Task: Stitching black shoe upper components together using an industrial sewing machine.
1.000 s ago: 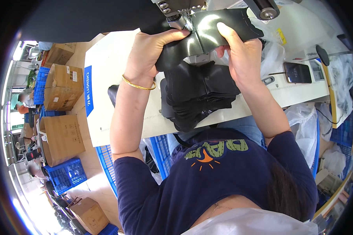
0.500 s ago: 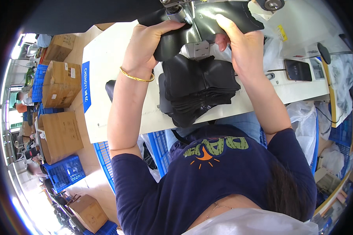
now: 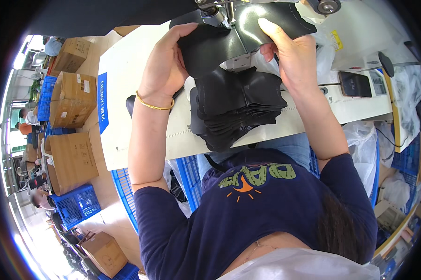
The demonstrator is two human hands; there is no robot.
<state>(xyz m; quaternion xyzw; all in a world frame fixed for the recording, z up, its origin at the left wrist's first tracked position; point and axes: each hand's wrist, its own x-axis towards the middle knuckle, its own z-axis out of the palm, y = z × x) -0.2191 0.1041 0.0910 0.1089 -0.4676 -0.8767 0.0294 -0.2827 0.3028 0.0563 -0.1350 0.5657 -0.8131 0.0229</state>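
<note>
A glossy black leather-like piece (image 3: pixel 257 29) lies under the needle and presser foot of a sewing machine (image 3: pixel 220 16), with a seam running down its middle. My left hand (image 3: pixel 167 63) grips its left flap, thumb on top and fingers underneath. My right hand (image 3: pixel 292 53) pinches its right part, the thumb on the upper face and the fingers curled below. Nearer to me, a stack of similar black pieces (image 3: pixel 241 102) rests on the white table (image 3: pixel 145 140) and reaches its front edge. Part of the machine's metal post shows beneath the held piece.
A dark phone (image 3: pixel 355 84) lies on the right of the table. Clear plastic bags (image 3: pixel 362 140) hang at the right. Cardboard boxes (image 3: pixel 73 100) and blue crates (image 3: pixel 77 205) stand on the floor to the left. Other people are small at the far left.
My left hand has shifted slightly left and its thumb has moved off the seam area. The left flap now lies flatter and shows more. My right hand keeps its pinch with little movement.
</note>
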